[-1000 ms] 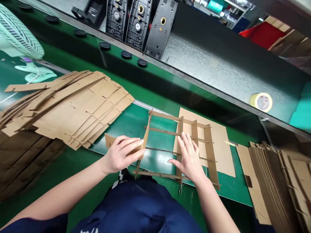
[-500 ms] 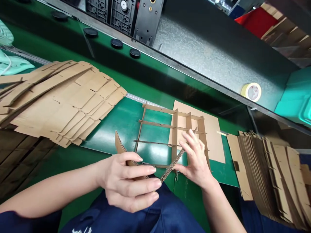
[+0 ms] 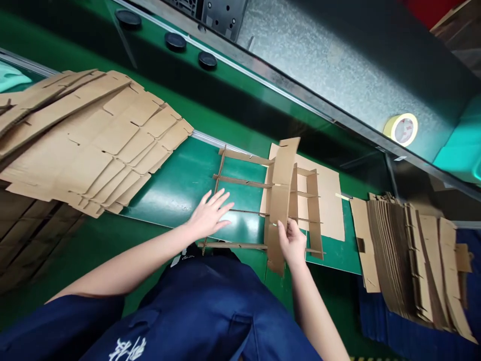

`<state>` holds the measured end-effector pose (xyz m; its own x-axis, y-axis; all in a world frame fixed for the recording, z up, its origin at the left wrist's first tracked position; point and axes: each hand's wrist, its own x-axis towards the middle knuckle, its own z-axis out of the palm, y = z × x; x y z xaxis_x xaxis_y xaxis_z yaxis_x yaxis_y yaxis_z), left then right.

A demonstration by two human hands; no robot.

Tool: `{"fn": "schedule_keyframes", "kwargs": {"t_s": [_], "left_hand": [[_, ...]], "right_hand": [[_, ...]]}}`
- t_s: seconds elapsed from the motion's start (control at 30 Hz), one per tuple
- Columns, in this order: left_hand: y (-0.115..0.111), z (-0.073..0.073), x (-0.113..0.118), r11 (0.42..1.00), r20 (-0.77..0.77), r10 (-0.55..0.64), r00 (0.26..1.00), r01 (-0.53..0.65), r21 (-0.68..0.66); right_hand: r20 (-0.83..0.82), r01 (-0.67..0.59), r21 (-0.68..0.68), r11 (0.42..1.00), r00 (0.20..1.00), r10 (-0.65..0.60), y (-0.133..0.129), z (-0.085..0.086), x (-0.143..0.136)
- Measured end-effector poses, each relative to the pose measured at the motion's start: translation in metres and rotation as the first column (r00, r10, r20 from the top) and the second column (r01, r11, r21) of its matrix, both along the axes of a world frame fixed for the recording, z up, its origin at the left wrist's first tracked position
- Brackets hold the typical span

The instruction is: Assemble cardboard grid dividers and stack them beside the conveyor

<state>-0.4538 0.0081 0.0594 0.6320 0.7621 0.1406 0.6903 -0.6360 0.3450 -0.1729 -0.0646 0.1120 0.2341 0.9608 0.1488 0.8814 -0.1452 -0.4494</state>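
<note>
My right hand [image 3: 293, 244] pinches a long slotted cardboard strip [image 3: 282, 193] near its lower end. The strip stands tilted over a cardboard divider grid [image 3: 240, 182] made of interlocked strips, and hides part of it. My left hand [image 3: 210, 214] hovers over the grid's left side, fingers spread, holding nothing. Under the grid's right part lies a flat cardboard sheet [image 3: 330, 203] on the green table [image 3: 169, 183]. Whether the strip's slots engage the grid's strips I cannot tell.
A fanned stack of slotted cardboard pieces [image 3: 108, 135] lies at left, with another stack of folded strips [image 3: 398, 255] at right. Above the bench runs a metal shelf [image 3: 323, 65] with a tape roll [image 3: 401, 129] and a teal bin [image 3: 462, 145]. Black round caps [image 3: 175, 41] sit below its edge.
My left hand has let go of the cardboard and moved over the grid with fingers spread. The right hand has lowered and now holds the strip upright across the grid. The view has shifted slightly.
</note>
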Motion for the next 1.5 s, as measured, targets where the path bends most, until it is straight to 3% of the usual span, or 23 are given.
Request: {"fn": "schedule_keyframes", "kwargs": {"t_s": [0.1, 0.2, 0.4, 0.6, 0.83, 1.2, 1.4, 1.5], "left_hand": [[-0.039, -0.030, 0.014, 0.991, -0.036, 0.090, 0.995, -0.093, -0.096], [-0.059, -0.047, 0.021, 0.981, -0.084, 0.129, 0.988, -0.139, -0.137], [-0.056, -0.053, 0.022, 0.981, -0.098, 0.140, 0.985, -0.152, -0.119], [-0.056, -0.056, 0.021, 0.982, -0.090, 0.141, 0.986, -0.151, -0.110], [-0.056, -0.058, 0.021, 0.983, -0.086, 0.133, 0.987, -0.142, -0.113], [-0.055, -0.060, 0.021, 0.983, -0.064, 0.129, 0.990, -0.136, -0.126], [-0.055, -0.057, 0.021, 0.981, -0.051, 0.136, 0.989, -0.142, -0.134], [-0.055, -0.056, 0.021, 0.980, -0.054, 0.128, 0.990, -0.135, -0.144]], "right_hand": [[-0.157, 0.069, 0.034, 0.997, 0.986, -0.063, 0.009, -0.034, -0.021], [-0.181, 0.092, 0.035, 0.995, 0.980, -0.084, 0.022, -0.055, -0.043], [-0.042, 0.067, 0.019, 0.998, 0.997, -0.066, 0.039, -0.075, -0.067], [0.182, 0.140, -0.068, 0.988, 0.975, -0.125, 0.047, -0.089, -0.075], [0.234, 0.150, -0.173, 0.973, 0.966, -0.107, 0.054, -0.095, -0.079], [0.243, 0.041, -0.304, 0.952, 0.969, 0.035, 0.059, -0.086, -0.082], [0.236, 0.092, -0.386, 0.918, 0.972, 0.002, 0.062, -0.085, -0.085], [0.150, 0.076, -0.330, 0.941, 0.988, -0.028, 0.080, -0.080, -0.082]]}}
